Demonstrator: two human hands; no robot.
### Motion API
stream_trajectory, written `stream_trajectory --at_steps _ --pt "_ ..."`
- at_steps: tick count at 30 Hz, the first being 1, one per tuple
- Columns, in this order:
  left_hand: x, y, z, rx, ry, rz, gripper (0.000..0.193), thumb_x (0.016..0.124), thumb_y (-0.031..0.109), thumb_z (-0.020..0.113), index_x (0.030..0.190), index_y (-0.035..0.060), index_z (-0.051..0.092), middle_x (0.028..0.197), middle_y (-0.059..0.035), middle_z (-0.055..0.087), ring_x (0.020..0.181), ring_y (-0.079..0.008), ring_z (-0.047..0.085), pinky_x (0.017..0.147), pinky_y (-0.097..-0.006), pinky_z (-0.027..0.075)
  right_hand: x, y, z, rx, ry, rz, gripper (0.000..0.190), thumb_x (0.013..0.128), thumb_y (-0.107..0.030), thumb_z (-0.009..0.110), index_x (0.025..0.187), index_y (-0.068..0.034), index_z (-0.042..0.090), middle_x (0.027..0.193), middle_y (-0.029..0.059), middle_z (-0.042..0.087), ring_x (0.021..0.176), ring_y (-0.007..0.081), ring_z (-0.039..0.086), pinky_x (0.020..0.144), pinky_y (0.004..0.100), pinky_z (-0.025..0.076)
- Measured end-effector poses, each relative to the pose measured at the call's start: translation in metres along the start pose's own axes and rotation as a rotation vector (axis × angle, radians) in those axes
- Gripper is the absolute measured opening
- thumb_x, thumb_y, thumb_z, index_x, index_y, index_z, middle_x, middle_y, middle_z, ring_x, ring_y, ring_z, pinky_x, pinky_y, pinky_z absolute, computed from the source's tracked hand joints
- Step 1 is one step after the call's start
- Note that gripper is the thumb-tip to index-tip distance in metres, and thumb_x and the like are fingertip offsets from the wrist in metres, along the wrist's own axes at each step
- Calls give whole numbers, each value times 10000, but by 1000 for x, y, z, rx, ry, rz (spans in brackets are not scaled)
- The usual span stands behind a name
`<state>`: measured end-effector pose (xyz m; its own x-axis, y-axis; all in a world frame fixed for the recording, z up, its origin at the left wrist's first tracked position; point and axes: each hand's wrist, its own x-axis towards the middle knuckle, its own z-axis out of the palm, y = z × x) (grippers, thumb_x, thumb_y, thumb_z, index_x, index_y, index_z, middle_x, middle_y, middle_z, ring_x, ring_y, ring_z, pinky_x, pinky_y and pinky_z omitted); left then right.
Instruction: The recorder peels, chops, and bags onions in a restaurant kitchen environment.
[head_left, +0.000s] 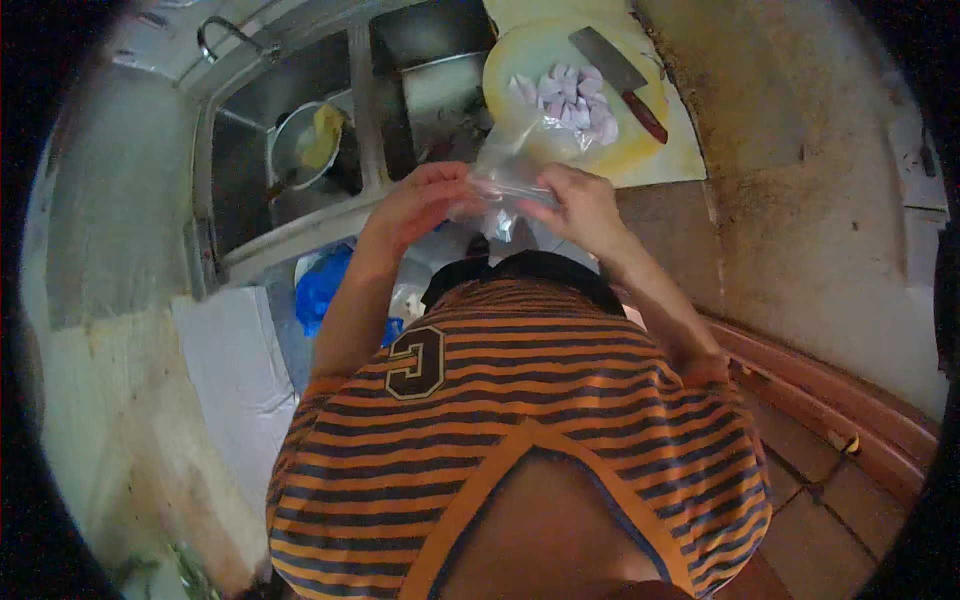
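Observation:
Between my two hands is a clear plastic bag (504, 191), gathered at its middle and partly over the near edge of a round yellowish cutting board (517, 45). My left hand (429, 196) pinches one side of it, and my right hand (583, 202) grips the other. Pale pinkish-white cut pieces (570, 94) of food, perhaps squid or meat, lie in a heap on the board; the bag's far end overlaps the nearest ones. To their right rests a cleaver (611, 60) with a dark red-brown handle, its blade pointing away from me.
A double-bowl steel sink (356, 112) lies at the front left, with a curved faucet (229, 34). One bowl holds a metal pot (281, 154) with a yellow cloth or sponge (322, 135). A blue plastic bag (322, 289) hangs or lies below. A stained wall (780, 172) rises on the right.

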<state>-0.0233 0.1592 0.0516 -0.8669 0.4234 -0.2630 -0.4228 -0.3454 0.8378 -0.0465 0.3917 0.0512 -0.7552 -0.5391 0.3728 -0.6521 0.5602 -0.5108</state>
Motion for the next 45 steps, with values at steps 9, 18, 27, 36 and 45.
stream_trajectory --at_steps 9,18,27,36,45 --pt "57 1 9 -710 -327 -133 243 868 228 461 1022 51 523 845 -78 566 836 -262 576 790 -446 434 -14 34 11 -200 374 568 152 709 -87 616 800 -82 494 689 92 578 656 267 593 547 352 457" --pt "92 -13 -31 664 -183 156 123 782 65 576 887 71 511 668 6 504 572 -60 454 525 -205 380 -21 69 -17 1455 466 1020 192 728 18 503 900 -68 512 782 31 561 694 139 544 573 264 454" --pt "103 0 -30 -561 63 -85 154 817 138 465 892 42 559 825 -80 554 819 -194 519 749 -367 402 -7 83 -20 1042 63 675 154 725 -29 551 869 -83 535 701 -14 537 580 61 481 501 192 367" --pt "126 5 -5 440 337 81 210 790 258 568 888 73 580 765 -37 572 657 -146 521 567 -313 436 51 135 -13 844 405 861 189 761 -95 590 941 -68 540 714 -15 511 554 57 445 479 209 344" --pt "177 56 -49 312 639 260 183 767 245 574 832 74 588 663 -10 540 541 -121 507 417 -275 385 26 180 -2 77 66 360 851 629 -292 751 1311 -61 296 1255 161 399 1114 349 423 916 414 373"
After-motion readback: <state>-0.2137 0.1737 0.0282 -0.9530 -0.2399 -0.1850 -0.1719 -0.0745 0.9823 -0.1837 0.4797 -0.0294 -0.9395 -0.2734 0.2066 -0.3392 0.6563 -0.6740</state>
